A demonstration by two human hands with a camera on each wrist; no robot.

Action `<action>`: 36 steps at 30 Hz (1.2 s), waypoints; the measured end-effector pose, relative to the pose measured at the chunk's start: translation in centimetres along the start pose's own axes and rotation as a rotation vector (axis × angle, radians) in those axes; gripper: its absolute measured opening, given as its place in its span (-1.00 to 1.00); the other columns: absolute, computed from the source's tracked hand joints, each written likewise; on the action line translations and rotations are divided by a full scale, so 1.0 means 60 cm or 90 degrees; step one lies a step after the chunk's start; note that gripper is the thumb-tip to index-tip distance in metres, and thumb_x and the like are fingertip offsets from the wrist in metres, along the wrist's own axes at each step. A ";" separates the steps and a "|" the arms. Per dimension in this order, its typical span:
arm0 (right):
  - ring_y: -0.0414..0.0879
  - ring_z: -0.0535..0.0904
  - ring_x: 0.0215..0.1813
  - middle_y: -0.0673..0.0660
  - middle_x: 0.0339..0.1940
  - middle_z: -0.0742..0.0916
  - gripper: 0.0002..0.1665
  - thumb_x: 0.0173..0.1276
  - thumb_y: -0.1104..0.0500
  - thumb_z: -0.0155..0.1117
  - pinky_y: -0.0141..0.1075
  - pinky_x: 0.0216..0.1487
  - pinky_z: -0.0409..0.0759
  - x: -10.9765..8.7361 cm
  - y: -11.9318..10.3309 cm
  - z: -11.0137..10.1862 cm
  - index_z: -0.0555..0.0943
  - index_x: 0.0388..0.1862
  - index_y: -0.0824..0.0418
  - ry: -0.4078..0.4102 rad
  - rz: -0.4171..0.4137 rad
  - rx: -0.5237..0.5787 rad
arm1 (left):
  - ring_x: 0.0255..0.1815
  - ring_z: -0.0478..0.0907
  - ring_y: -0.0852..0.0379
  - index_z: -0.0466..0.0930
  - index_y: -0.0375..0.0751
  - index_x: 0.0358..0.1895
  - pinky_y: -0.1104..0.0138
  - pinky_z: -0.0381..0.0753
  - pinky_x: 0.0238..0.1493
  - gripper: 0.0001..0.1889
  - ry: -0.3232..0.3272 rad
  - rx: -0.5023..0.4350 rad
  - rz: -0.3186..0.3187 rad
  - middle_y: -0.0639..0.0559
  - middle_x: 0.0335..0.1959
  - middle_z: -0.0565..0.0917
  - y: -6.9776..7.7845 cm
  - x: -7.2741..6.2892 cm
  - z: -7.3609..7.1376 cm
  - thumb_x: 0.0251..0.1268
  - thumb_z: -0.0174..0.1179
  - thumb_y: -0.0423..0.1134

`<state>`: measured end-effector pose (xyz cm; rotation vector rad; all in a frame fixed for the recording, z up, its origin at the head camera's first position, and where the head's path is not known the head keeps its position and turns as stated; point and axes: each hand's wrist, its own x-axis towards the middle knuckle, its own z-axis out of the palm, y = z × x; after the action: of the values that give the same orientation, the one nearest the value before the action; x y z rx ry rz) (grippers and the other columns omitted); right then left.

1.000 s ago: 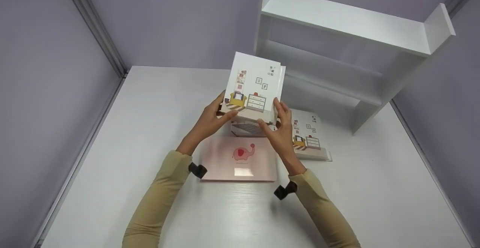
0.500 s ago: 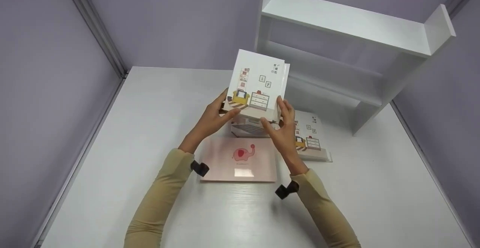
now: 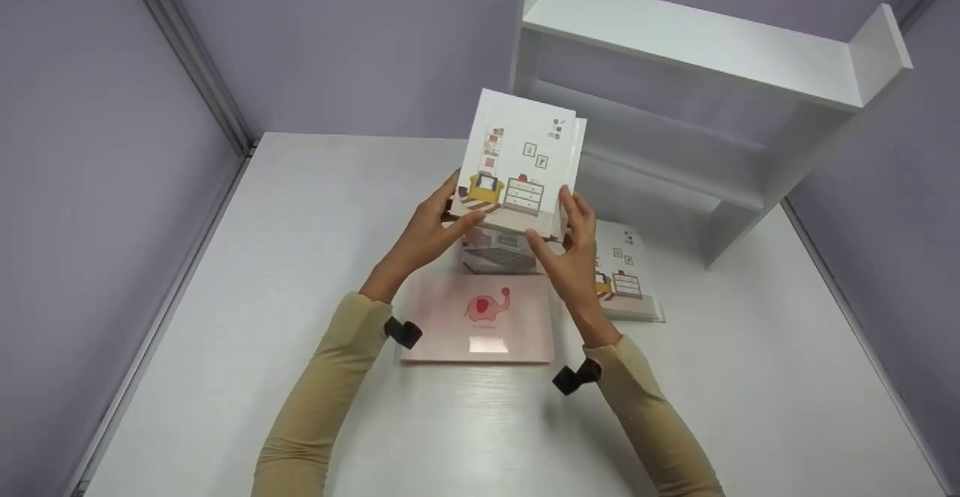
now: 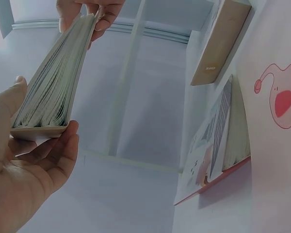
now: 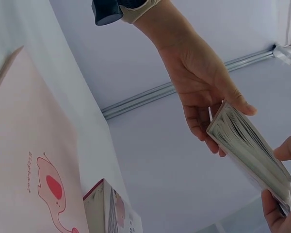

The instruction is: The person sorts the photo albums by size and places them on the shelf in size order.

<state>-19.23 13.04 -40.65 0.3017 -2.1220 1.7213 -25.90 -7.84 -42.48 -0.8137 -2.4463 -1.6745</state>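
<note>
White book (image 3: pixel 511 155) has nudged a bit up-right in the head view, left hand (image 3: pixel 424 238) and right hand (image 3: pixel 574 266) both clamping its edges with their fingers (image 3: pixel 576 213), above the tabletop (image 3: pixel 322 189)

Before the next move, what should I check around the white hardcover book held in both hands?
1. Left hand grips the white hardcover book with furniture drawings: ok.
2. Right hand grips it too: ok.
3. It is lifted off the flat white tabletop: ok.
4. Pink rectangular elephant-printed item lies flat: ok.
5. Matching white book fully visible: not ok, partly covered in the head view.
6. Held book's back cover undamaged: cannot tell.
</note>
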 end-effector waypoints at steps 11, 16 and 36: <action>0.16 0.12 0.38 0.42 0.36 0.12 -0.17 0.17 0.44 0.25 -0.27 0.09 0.39 0.007 -0.001 0.000 0.12 0.39 0.46 0.018 -0.017 0.025 | 0.01 0.50 0.02 -0.12 -0.23 0.47 0.15 0.52 0.06 -0.22 -0.005 0.000 -0.009 -0.18 0.21 0.42 0.044 -0.001 -0.007 0.31 0.13 -0.20; 0.15 0.17 0.35 0.41 0.37 0.11 -0.17 0.17 0.44 0.25 -0.28 0.10 0.39 0.008 -0.005 -0.001 0.12 0.39 0.45 0.021 -0.011 0.028 | 0.01 0.49 0.02 -0.10 -0.29 0.46 0.15 0.52 0.05 -0.23 -0.006 0.002 -0.009 -0.20 0.23 0.41 0.073 -0.006 -0.010 0.31 0.14 -0.22; -0.01 0.24 0.32 0.20 0.41 0.15 -0.12 0.18 0.25 0.34 -0.23 0.10 0.43 0.024 0.041 -0.013 0.16 0.44 0.19 0.032 -0.048 0.020 | 0.00 0.53 0.02 -0.13 -0.31 0.46 0.20 0.56 0.00 -0.24 -0.009 0.006 0.027 -0.22 0.19 0.43 0.082 0.005 -0.010 0.33 0.11 -0.26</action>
<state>-21.39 14.46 -42.06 0.3392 -2.0235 1.7015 -24.06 -6.93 -37.96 -0.8735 -2.4266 -1.6461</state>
